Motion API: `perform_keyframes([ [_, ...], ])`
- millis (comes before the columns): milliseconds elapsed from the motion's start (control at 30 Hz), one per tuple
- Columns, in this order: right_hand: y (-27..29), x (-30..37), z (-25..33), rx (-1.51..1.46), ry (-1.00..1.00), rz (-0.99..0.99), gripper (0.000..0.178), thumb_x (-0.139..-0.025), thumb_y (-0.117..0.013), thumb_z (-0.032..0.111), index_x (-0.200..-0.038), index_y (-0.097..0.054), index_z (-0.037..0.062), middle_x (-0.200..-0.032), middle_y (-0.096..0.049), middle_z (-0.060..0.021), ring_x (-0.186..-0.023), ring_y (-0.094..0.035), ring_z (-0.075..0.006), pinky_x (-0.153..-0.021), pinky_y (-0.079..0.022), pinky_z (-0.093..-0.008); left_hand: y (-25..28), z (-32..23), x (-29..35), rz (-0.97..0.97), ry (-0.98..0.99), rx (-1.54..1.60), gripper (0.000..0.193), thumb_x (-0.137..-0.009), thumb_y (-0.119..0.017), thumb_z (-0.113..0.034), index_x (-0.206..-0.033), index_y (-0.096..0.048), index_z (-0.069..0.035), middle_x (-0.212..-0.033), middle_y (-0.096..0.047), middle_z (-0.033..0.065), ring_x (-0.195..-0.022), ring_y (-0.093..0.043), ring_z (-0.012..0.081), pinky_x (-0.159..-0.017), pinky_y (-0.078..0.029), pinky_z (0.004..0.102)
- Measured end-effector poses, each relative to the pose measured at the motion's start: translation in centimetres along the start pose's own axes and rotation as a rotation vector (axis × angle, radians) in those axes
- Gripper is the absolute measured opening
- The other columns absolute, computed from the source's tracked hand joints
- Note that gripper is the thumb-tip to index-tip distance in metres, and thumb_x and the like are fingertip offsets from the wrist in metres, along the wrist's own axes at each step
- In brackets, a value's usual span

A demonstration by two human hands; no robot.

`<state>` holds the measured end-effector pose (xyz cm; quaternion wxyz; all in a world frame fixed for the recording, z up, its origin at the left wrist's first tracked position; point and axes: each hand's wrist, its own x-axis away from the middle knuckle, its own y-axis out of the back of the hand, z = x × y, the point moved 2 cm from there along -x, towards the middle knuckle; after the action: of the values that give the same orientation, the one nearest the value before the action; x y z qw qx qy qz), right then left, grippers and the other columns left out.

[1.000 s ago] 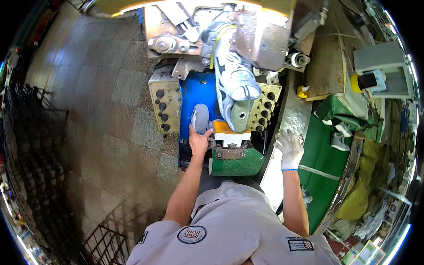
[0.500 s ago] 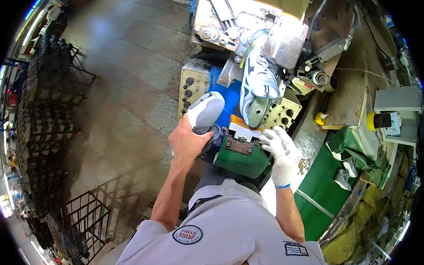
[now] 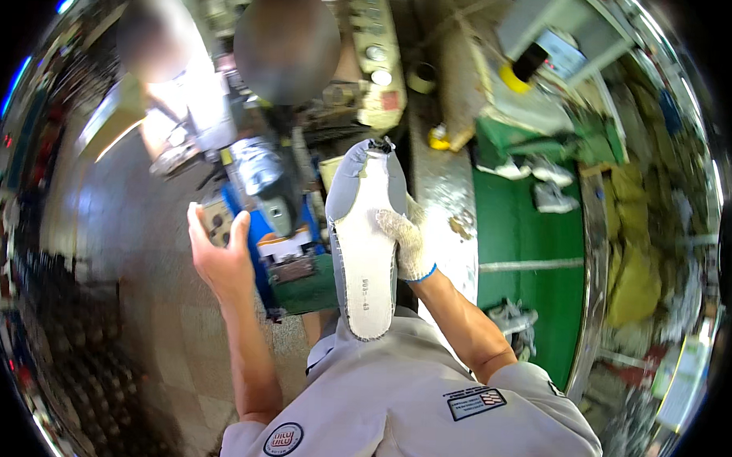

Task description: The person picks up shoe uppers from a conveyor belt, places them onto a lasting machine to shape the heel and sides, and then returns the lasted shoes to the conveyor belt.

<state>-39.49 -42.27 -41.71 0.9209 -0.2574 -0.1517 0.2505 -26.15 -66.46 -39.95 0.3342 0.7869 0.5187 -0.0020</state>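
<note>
In my right hand (image 3: 410, 238), which wears a white knit glove with a blue cuff, is a grey shoe upper (image 3: 335, 197) with its white underside turned up. The gloved thumb lies across that underside; the other fingers are mostly hidden behind the upper. My bare left hand (image 3: 222, 257) is off to the left with nothing in it, thumb and fingers apart, near a control box (image 3: 217, 222) with dark knobs. Beyond it, a silvery shoe (image 3: 258, 167) sits on the machine, toe toward me, above a green padded part (image 3: 306, 289).
On the right, a green work surface (image 3: 519, 226) carries loose shoes (image 3: 554, 196) and more shoes (image 3: 511, 317) closer in. A small yellow container (image 3: 439, 138) stands on the ledge. Yellow sacks (image 3: 634, 278) lie far right. Dark racks at the left are blurred.
The shoe upper has passed from my left hand to my gloved right hand and moved right. My left hand has let go. The view has swung right.
</note>
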Motion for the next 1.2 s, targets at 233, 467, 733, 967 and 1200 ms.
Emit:
perform_keyframes([
  [233, 11.2, 5.1, 0.8, -0.287, -0.011, -0.207, 0.059, -0.084, -0.073, 0.026, -0.129, -0.057, -0.0076, -0.107, -0.072, -0.0181, -0.09, -0.073, -0.0254, -0.084, -0.06, -0.0369, -12.4, 5.8, -5.2, 0.34, 0.026, 0.345, 0.038, -0.078, -0.081, -0.008, -0.114, -0.068, -0.005, -0.101, -0.069, 0.0009, -0.092, -0.062, 0.0132, -0.09, -0.048, 0.0276],
  [467, 21.5, 9.9, -1.2, -0.635, -0.081, -0.303, 0.051, -0.085, -0.074, 0.024, -0.123, -0.063, -0.007, -0.11, -0.073, -0.022, -0.093, -0.074, -0.0304, -0.085, -0.062, -0.0417, -9.4, 6.6, -5.8, 0.413, 0.391, 0.662, 0.041, -0.078, -0.07, 0.004, -0.118, -0.069, 0.003, -0.112, -0.07, 0.0118, -0.099, -0.067, 0.0262, -0.09, -0.054, 0.039],
  [733, 29.2, 17.5, 0.1, -0.656, 0.153, -0.456, 0.052, -0.083, -0.074, 0.023, -0.124, -0.062, -0.0077, -0.106, -0.073, -0.0214, -0.089, -0.075, -0.0312, -0.082, -0.063, -0.0422, -16.1, -2.8, 13.8, 0.803, 0.762, 0.849, 0.052, -0.083, -0.068, -0.011, -0.133, -0.06, 0.0, -0.13, -0.064, 0.0171, -0.114, -0.064, 0.0358, -0.098, -0.053, 0.0481],
  [967, 34.0, 25.8, 1.0, -0.625, 0.372, -0.611, 0.055, -0.083, -0.076, 0.024, -0.126, -0.06, -0.0074, -0.106, -0.073, -0.0172, -0.09, -0.074, -0.0268, -0.082, -0.062, -0.0377, -37.2, -12.2, 33.6, 1.474, 0.535, 0.436, 0.051, -0.073, -0.076, -0.002, -0.122, -0.066, 0.006, -0.114, -0.07, 0.0135, -0.102, -0.067, 0.0273, -0.094, -0.05, 0.0376],
  [1200, 36.8, 32.8, 1.8, -0.189, 0.418, -0.894, 0.064, -0.08, -0.079, 0.024, -0.134, -0.057, -0.003, -0.113, -0.069, -0.0074, -0.097, -0.066, -0.0139, -0.089, -0.053, -0.0289, -40.4, -24.1, 43.7, 1.79, -0.172, 0.369, 0.063, -0.086, -0.075, -0.026, -0.135, -0.057, 0.008, -0.119, -0.069, 0.0226, -0.111, -0.066, 0.0259, -0.098, -0.049, 0.0335],
])
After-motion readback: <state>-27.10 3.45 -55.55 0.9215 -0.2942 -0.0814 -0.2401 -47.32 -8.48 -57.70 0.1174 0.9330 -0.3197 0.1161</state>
